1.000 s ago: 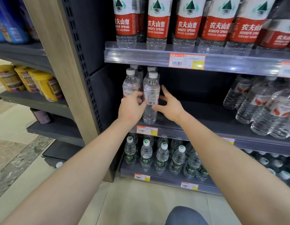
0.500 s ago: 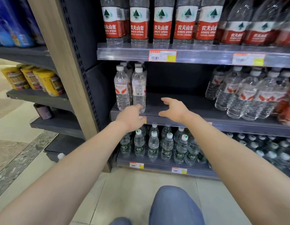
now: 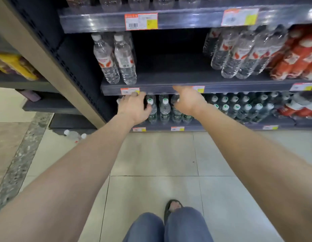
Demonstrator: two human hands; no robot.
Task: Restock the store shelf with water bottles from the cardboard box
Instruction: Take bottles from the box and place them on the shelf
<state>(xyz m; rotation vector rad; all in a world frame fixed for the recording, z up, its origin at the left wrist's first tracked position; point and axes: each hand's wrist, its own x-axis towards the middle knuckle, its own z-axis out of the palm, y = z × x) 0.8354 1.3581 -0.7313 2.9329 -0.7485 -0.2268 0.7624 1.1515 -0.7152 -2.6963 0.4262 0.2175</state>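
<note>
Two clear water bottles with white caps stand upright at the left end of the dark middle shelf [image 3: 169,79]; the left one [image 3: 106,62] touches the right one [image 3: 124,61]. More of the same bottles [image 3: 239,55] lean in a group at the shelf's right. Between the two groups the shelf is bare. My left hand [image 3: 134,109] hangs just below the shelf's front edge, fingers loosely spread, holding nothing. My right hand [image 3: 188,100] is beside it, open and empty, fingertips at the shelf's edge. No cardboard box is in view.
Green-capped bottles [image 3: 164,107] fill the bottom shelf behind my hands. Red-wrapped packs [image 3: 298,58] sit at the far right. Two white-capped bottles [image 3: 73,135] lie on the tiled floor by the shelf's left foot. Yellow packs [image 3: 14,65] are on the neighbouring shelf at left.
Both hands let go of the right bottle, which now stands on the shelf, and drew back and down below the shelf edge. The view tilted down toward the floor.
</note>
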